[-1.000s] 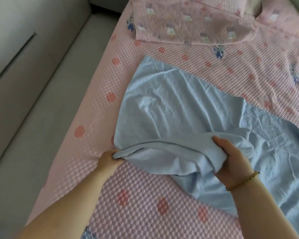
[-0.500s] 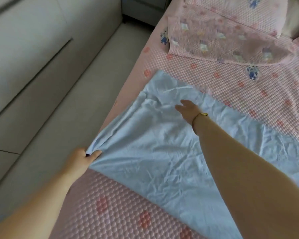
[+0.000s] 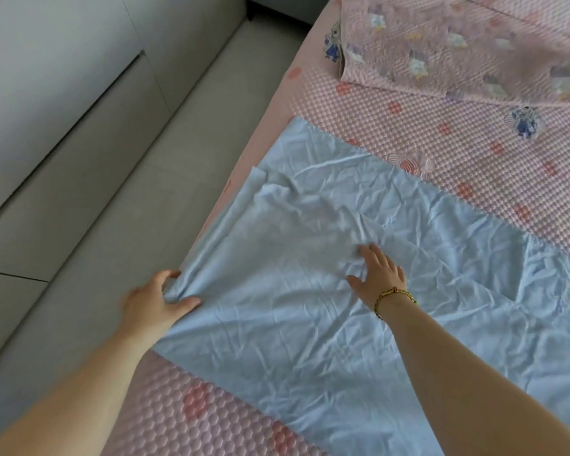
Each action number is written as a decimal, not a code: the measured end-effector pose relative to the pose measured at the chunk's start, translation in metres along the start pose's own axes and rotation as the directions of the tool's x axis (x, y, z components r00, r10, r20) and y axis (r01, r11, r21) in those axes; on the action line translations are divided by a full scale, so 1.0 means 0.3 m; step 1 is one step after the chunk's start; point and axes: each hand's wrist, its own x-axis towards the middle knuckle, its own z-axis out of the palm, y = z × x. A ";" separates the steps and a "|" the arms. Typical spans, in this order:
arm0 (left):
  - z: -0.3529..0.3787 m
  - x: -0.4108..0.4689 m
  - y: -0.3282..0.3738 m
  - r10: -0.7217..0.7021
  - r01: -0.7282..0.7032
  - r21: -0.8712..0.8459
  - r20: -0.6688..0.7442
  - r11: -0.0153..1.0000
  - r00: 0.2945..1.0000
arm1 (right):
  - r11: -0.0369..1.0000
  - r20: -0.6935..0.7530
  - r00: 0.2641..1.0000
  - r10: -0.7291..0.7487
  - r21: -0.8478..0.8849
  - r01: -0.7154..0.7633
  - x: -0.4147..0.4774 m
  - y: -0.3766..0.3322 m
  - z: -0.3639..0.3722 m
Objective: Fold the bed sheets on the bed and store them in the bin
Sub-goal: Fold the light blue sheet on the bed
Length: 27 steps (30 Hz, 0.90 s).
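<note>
The sheet lies on the bed, filling centre and lower right of the frame. A folded blanket lies upper right (behind it, not touching). The floor runs along the left.

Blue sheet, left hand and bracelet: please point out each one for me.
blue sheet (image 3: 310, 324), head view, flat cloth near its middle.
left hand (image 3: 149, 306), head view, back of the hand.
bracelet (image 3: 389, 293), head view, gold links on the wrist.

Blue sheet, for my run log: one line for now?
left hand grips blue sheet edge | right hand flat on sheet | wrinkled, on pink bedspread
</note>
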 end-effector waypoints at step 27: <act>0.471 0.237 0.256 0.429 -0.360 0.330 -0.163 0.873 0.889 | 0.978 -0.477 0.875 -0.079 0.132 0.161 0.452 0.050 -0.116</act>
